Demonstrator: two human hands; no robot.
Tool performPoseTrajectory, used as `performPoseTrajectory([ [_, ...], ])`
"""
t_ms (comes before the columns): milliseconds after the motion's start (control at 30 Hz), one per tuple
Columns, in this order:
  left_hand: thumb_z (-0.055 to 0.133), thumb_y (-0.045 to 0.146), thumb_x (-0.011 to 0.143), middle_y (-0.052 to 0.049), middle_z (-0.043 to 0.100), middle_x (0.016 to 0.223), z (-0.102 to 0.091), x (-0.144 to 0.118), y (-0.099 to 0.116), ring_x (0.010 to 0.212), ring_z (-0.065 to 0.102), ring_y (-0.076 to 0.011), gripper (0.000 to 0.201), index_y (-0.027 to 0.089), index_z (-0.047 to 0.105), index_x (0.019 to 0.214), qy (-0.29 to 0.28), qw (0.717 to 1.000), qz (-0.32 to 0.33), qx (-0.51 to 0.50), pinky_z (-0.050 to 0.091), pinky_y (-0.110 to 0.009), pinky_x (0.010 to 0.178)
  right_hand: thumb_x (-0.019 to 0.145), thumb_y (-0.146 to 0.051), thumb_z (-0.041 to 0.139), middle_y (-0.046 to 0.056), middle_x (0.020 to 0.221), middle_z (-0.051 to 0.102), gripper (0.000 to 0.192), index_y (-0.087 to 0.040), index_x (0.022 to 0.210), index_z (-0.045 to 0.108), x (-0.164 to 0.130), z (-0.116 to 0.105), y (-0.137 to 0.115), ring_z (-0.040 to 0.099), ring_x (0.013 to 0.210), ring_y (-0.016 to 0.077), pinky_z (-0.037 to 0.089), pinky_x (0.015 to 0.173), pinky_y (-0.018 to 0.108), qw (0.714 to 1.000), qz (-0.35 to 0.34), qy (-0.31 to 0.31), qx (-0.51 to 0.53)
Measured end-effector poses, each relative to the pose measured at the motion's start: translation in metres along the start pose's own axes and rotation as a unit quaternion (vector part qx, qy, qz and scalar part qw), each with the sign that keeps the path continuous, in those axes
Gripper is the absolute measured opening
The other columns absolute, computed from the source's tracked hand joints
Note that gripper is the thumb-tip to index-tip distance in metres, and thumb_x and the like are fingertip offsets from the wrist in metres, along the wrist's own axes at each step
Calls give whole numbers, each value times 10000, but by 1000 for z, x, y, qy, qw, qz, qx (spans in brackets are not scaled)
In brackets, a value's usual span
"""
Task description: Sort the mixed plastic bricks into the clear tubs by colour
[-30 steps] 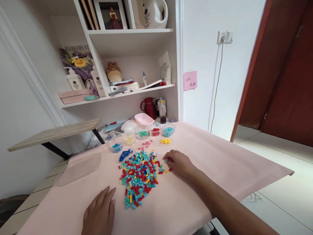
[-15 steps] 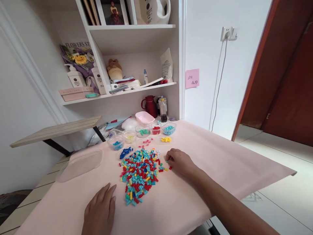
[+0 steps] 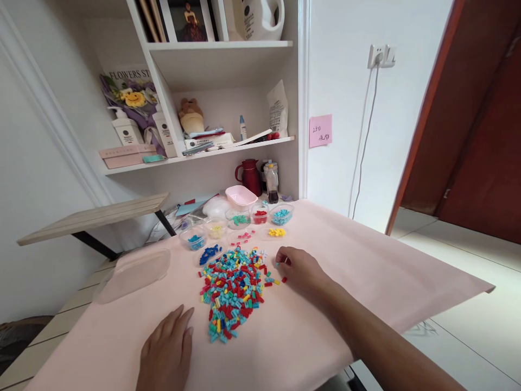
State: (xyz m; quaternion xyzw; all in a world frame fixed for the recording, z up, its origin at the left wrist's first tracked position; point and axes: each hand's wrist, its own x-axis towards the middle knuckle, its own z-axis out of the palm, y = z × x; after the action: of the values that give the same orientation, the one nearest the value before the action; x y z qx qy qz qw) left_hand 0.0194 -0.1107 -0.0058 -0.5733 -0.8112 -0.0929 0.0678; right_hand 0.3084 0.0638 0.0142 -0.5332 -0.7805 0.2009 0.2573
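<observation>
A loose pile of small coloured toy bricks [image 3: 236, 290], mostly light blue and red, lies on the pink tablecloth [image 3: 309, 342]. To its right, my right hand [image 3: 299, 267] is closed in a pinch, with a bit of a light-blue brick [image 3: 277, 264] showing at the fingertips. A single red brick [image 3: 284, 279] rests just below those fingers. My left hand [image 3: 166, 345] lies flat on the cloth left of the pile, fingers stretched out and holding nothing. Behind the pile, clear tubs hold sorted bricks: dark blue [image 3: 209, 254], green [image 3: 239, 219], red [image 3: 260, 216] and yellow [image 3: 277, 232] among them.
A clear plastic lid or tray [image 3: 134, 276] lies at the left. Farther back stand a pink basin [image 3: 241, 196], a dark red jug [image 3: 249, 178] and a bottle of dark liquid [image 3: 272, 184]. A raised wooden board [image 3: 93, 217] juts over the table's left side.
Almost nothing differs. My right hand keeps its pinch in nearly the same spot beside the pile, and my left hand stays flat.
</observation>
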Motion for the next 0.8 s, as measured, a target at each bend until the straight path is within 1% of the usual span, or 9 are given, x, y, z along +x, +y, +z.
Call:
performPoseTrajectory([
  [200,267,282,894,-26,486,1382,1,1,-1,1273,412,-196,463,265,560,1252,-1,1000,2,4,333,-405,1023,744,-163,502,-17,845,667,151,-241,828,601,3,-2,3,544,688,129,313,569,216,999,-4,1,38],
  [333,242,283,899,-15,476,1392,0,0,-1,1281,402,-190,478,270,549,1264,-9,1000,-3,9,322,-406,1029,769,-189,484,-14,848,666,143,-240,837,598,4,-1,6,569,704,138,342,582,221,998,-21,20,61],
  [467,255,284,895,-19,484,1386,0,0,0,1275,408,-193,472,267,559,1256,0,1000,2,11,325,-408,1027,777,-204,475,-13,859,665,147,-242,848,598,4,0,7,581,709,146,366,596,231,995,-39,37,79],
  [600,262,281,891,-24,483,1387,-1,1,0,1274,412,-198,472,261,559,1257,-8,1000,-2,2,326,-411,1032,772,-196,480,-14,845,668,155,-244,849,605,4,1,7,580,704,145,372,598,230,996,-42,36,67],
  [800,313,271,875,-26,510,1362,2,1,-2,1258,431,-205,445,269,580,1230,9,1000,1,-3,340,-410,1024,744,-168,498,-17,845,674,153,-239,819,612,5,3,7,575,709,138,375,609,221,997,-48,31,53],
])
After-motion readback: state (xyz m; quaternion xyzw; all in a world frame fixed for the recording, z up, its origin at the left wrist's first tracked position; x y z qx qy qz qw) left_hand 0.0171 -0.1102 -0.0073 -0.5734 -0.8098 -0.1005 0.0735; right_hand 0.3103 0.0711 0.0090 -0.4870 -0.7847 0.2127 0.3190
